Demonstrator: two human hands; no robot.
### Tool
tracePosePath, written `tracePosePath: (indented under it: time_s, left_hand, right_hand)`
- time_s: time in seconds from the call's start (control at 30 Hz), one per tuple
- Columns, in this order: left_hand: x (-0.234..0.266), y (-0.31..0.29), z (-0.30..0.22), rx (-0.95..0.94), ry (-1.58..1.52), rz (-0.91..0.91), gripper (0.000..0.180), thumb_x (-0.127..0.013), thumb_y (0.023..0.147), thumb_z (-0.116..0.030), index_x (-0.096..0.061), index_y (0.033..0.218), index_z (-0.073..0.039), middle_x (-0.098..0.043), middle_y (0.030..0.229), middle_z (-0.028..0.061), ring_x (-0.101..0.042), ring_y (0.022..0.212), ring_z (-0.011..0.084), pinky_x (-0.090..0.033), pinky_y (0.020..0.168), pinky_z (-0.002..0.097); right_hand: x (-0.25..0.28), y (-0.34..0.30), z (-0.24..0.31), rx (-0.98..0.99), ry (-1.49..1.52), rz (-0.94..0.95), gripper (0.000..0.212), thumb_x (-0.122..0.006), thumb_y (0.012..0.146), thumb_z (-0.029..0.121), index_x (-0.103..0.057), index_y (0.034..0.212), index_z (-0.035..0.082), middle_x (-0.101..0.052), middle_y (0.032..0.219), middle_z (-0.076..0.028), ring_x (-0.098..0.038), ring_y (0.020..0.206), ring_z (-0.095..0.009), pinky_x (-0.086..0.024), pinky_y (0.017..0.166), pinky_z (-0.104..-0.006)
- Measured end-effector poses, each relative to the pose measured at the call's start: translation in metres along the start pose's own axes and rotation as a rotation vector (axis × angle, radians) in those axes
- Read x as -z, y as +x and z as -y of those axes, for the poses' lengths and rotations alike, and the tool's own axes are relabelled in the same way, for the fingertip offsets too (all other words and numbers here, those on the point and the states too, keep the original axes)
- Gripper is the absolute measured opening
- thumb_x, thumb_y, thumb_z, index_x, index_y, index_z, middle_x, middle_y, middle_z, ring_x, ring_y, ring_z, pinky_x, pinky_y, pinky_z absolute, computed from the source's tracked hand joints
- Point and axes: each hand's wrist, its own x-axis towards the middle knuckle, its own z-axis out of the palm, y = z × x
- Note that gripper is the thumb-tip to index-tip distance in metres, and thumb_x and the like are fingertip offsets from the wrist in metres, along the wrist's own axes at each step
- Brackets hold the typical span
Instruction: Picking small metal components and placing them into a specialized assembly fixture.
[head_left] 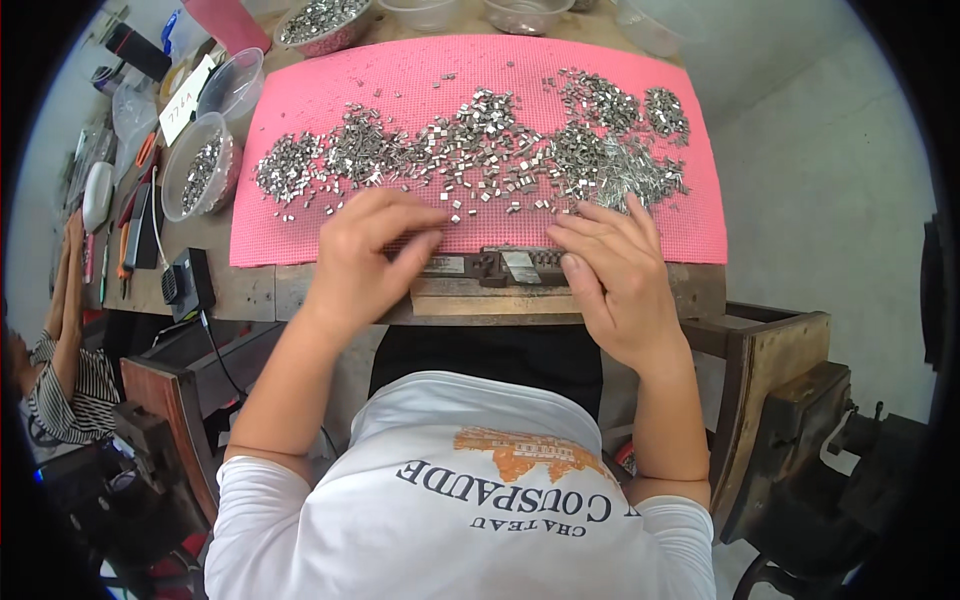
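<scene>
My left hand [372, 248] hovers over the front edge of the pink mat, its fingers bent and the thumb a little apart from them. Nothing shows between its fingertips, which are near some loose small metal pieces [483, 187]. My right hand [622, 268] is at the right end of a dark metal jig [520, 266], fingers stretched and thumb apart, with its tips at or just over the jig. A shiny flat plate sits in the jig's middle. The jig lies along the table's front edge. My fingers partly cover both of its ends.
Heaps of metal pieces and thin pins [640, 180] spread over the pink mat [330, 90]. Clear plastic bowls [226, 190] stand left and behind. A black box [192, 282] with a cable lies at the left edge. Another person's arms [68, 275] show far left.
</scene>
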Motion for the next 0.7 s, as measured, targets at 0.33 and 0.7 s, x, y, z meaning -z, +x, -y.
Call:
tracePosePath:
  time_s: [0.33,0.7]
  left_hand:
    - [0.003,0.041,0.019,-0.174,0.164,0.267,0.024,-0.079,0.080,0.000,-0.081,0.102,-0.010,-0.069,0.090,0.0079,-0.069,0.088,0.0280,-0.055,0.079,0.0386]
    - [0.009,0.051,0.030,-0.250,0.168,0.364,0.018,-0.080,0.078,-0.006,-0.080,0.097,-0.009,-0.069,0.090,0.0061,-0.067,0.087,0.0277,-0.054,0.079,0.0406]
  right_hand:
    - [0.008,-0.018,-0.003,-0.011,-0.004,-0.078,0.021,-0.073,0.092,0.016,-0.077,0.110,0.006,-0.075,0.110,-0.007,-0.064,0.118,-0.031,-0.034,0.116,-0.0559]
    - [0.001,-0.001,-0.012,0.012,-0.007,-0.077,0.021,-0.076,0.087,0.008,-0.077,0.108,0.007,-0.075,0.104,-0.006,-0.065,0.111,-0.030,-0.042,0.103,-0.0456]
